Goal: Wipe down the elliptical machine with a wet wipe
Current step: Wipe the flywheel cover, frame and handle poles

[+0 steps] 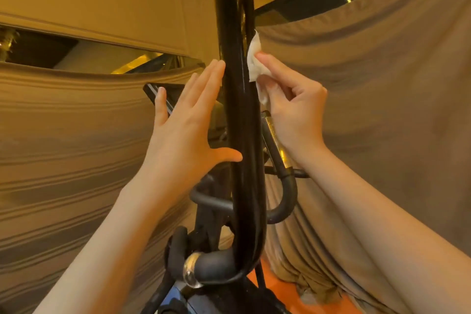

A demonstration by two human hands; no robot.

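A glossy black handle bar of the elliptical machine [237, 109] rises upright through the middle of the view, with clear plastic wrap at its top end. My right hand [293, 107] pinches a crumpled white wet wipe [254, 58] and presses it against the bar's right side. My left hand [188, 115] is flat with straight fingers, its fingertips and thumb touching the bar's left side. Lower down, curved grey handlebars [285, 201] and the machine's dark frame show between my forearms.
Tan draped fabric [382, 84] hangs all around behind the machine. A dark console screen [158, 95] sits behind my left hand. An orange floor patch [280, 290] shows at the bottom right. A dark gap opens in the fabric at upper left.
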